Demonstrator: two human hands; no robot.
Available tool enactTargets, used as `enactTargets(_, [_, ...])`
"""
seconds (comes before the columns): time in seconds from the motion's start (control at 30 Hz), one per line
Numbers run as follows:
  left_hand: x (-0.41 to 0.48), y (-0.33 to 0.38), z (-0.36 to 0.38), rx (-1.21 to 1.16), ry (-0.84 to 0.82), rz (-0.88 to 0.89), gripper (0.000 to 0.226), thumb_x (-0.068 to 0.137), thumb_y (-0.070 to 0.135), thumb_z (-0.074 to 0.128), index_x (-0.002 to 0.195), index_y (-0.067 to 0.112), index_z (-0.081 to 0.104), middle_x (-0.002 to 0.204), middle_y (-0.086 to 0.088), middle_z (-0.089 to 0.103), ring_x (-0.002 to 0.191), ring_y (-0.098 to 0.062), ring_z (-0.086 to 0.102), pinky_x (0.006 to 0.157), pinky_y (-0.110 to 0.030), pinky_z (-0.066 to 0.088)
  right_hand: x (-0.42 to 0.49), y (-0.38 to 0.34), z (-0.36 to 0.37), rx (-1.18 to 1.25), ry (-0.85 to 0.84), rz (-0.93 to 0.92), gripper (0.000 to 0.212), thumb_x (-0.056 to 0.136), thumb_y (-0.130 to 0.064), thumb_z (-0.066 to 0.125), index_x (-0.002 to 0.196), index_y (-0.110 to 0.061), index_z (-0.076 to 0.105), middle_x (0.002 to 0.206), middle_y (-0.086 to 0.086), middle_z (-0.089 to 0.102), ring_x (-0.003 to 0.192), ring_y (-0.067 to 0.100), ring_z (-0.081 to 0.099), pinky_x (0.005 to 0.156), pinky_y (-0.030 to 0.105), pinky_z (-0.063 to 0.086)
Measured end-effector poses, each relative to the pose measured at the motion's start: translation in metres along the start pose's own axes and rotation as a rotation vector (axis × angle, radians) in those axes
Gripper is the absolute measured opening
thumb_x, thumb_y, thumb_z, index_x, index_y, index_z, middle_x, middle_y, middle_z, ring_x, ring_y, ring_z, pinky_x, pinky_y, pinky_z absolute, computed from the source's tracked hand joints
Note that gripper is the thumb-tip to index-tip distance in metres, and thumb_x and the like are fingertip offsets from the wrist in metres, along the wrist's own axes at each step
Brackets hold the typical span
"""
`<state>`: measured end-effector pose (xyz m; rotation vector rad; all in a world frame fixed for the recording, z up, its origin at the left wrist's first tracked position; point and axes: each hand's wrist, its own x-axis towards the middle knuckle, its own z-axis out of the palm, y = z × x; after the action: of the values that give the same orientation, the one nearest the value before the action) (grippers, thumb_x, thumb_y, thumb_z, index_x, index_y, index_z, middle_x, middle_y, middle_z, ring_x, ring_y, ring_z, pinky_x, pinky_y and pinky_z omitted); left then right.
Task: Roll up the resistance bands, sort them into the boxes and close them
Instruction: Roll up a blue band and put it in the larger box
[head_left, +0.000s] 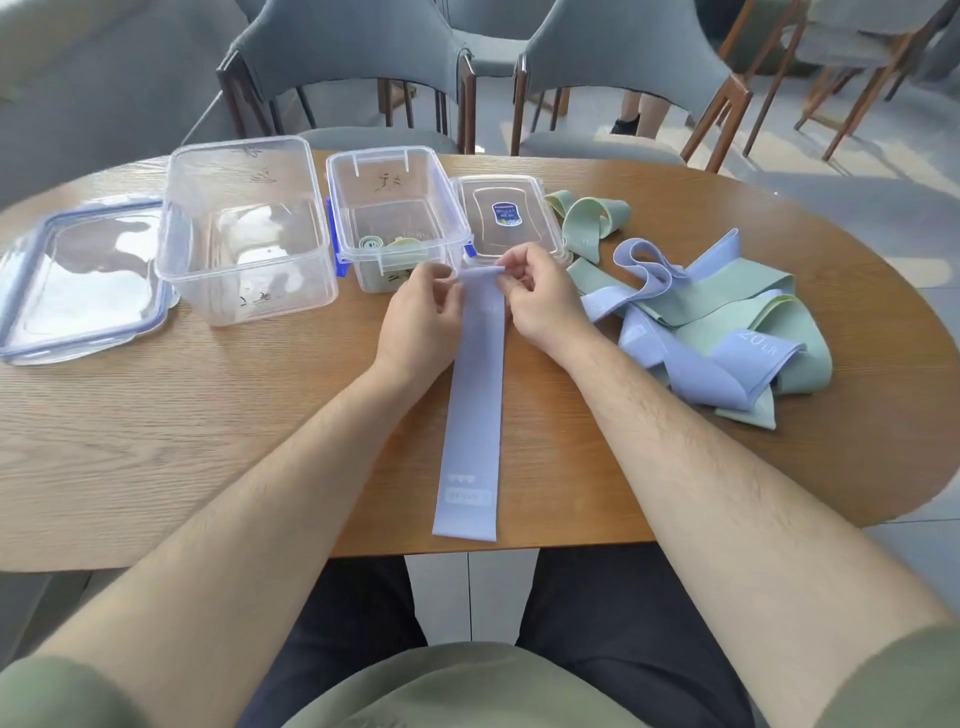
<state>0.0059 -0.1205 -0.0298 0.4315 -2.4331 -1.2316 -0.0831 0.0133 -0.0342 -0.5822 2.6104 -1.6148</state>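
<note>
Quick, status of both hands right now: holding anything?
Left hand: fingers pinch the far end of the lavender band.
Right hand: fingers pinch that same end from the other side.

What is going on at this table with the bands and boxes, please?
A person seated at the wooden table is starting to roll a lilac band that lies flat towards them; the left hand and right hand both pinch its far end. The open smaller box, with the small lid lying to its right, holds a few rolled greenish bands; the larger box, with the large lid to its left, looks empty. A pile of green and lilac bands waits unrolled on the right.
</note>
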Motion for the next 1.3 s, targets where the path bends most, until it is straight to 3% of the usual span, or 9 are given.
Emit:
enactTargets(0.1, [0.005, -0.001, 0.003, 0.024, -0.008, 0.033, 0.026, 0.103, 0.022, 0.05, 0.119, 0.007, 0.065, 0.108, -0.004, 0.071, 0.102, -0.021, 0.063, 0.084, -0.025, 0.042, -0.002, 0.002, 0.0, 0.072, -0.002, 0.01, 0.018, 0.096, -0.016, 0.061, 0.095, -0.034, 0.057, 0.088, -0.003, 0.068, 0.083, 0.022, 0.065, 0.085, 0.045, 0.057])
enactTargets(0.13, [0.006, -0.003, 0.005, 0.044, -0.002, 0.059, 0.025, 0.103, 0.02, 0.049, 0.114, 0.007, 0.068, 0.106, -0.006, 0.072, 0.1, -0.024, 0.063, 0.081, -0.026, 0.041, -0.002, 0.002, 0.0, 0.083, -0.002, 0.017, 0.017, 0.095, -0.017, 0.062, 0.1, -0.033, 0.058, 0.089, -0.003, 0.069, 0.086, 0.023, 0.066, 0.088, 0.047, 0.056])
enactTargets(0.33, [0.013, -0.005, 0.011, 0.119, 0.008, 0.021, 0.026, 0.101, 0.023, 0.05, 0.108, 0.009, 0.07, 0.095, -0.002, 0.07, 0.096, -0.026, 0.062, 0.075, -0.031, 0.041, -0.001, -0.001, -0.002, 0.058, -0.007, 0.071, 0.029, 0.096, -0.02, 0.066, 0.124, -0.016, 0.062, 0.094, -0.006, 0.07, 0.092, 0.013, 0.067, 0.094, 0.038, 0.055])
enactTargets(0.47, [0.008, -0.006, 0.008, 0.086, -0.023, 0.025, 0.039, 0.101, 0.027, 0.057, 0.137, 0.012, 0.057, 0.095, 0.006, 0.062, 0.089, -0.016, 0.057, 0.08, -0.026, 0.041, 0.0, -0.002, -0.003, 0.049, 0.021, 0.074, 0.025, 0.095, -0.018, 0.066, 0.119, -0.019, 0.061, 0.091, -0.002, 0.071, 0.087, 0.016, 0.068, 0.093, 0.038, 0.055])
enactTargets(0.6, [-0.003, -0.01, 0.001, 0.103, -0.03, 0.083, 0.039, 0.1, 0.026, 0.059, 0.137, 0.015, 0.059, 0.091, 0.006, 0.062, 0.078, -0.012, 0.054, 0.075, -0.022, 0.04, 0.004, -0.002, -0.001, 0.029, 0.051, 0.102, 0.02, 0.094, -0.02, 0.066, 0.113, -0.023, 0.061, 0.09, -0.004, 0.073, 0.088, 0.016, 0.07, 0.092, 0.04, 0.055])
enactTargets(0.7, [-0.011, -0.01, 0.0, 0.125, -0.037, 0.094, 0.038, 0.099, 0.027, 0.059, 0.136, 0.019, 0.06, 0.089, 0.008, 0.063, 0.074, -0.01, 0.054, 0.079, -0.031, 0.048, 0.004, -0.003, 0.003, 0.018, 0.06, 0.118, 0.018, 0.095, -0.021, 0.065, 0.112, -0.023, 0.062, 0.092, -0.003, 0.073, 0.089, 0.015, 0.07, 0.091, 0.039, 0.055])
enactTargets(0.97, [-0.031, -0.008, -0.007, 0.028, -0.106, 0.068, 0.053, 0.095, 0.029, 0.064, 0.145, 0.022, 0.046, 0.084, 0.007, 0.069, 0.067, 0.004, 0.054, 0.075, -0.026, 0.046, 0.003, -0.002, 0.006, 0.008, 0.108, 0.128, 0.016, 0.095, -0.022, 0.064, 0.108, -0.028, 0.058, 0.088, -0.006, 0.071, 0.085, 0.01, 0.068, 0.086, 0.032, 0.054])
enactTargets(1.17, [-0.056, -0.011, -0.013, 0.092, -0.152, 0.11, 0.041, 0.098, 0.03, 0.062, 0.135, 0.017, 0.05, 0.079, 0.008, 0.064, 0.069, -0.002, 0.054, 0.073, -0.026, 0.043, 0.001, -0.005, 0.004, -0.037, 0.091, 0.129, 0.019, 0.095, -0.024, 0.065, 0.114, -0.021, 0.062, 0.086, -0.01, 0.067, 0.083, 0.006, 0.064, 0.084, 0.029, 0.053])
enactTargets(1.3, [-0.065, -0.016, -0.014, 0.182, -0.111, 0.173, 0.039, 0.099, 0.031, 0.059, 0.133, 0.012, 0.054, 0.078, 0.008, 0.062, 0.079, -0.019, 0.058, 0.076, -0.035, 0.046, -0.001, -0.007, 0.005, -0.118, 0.088, 0.103, 0.021, 0.096, -0.025, 0.064, 0.115, -0.018, 0.066, 0.085, -0.013, 0.062, 0.082, 0.005, 0.06, 0.08, 0.022, 0.048])
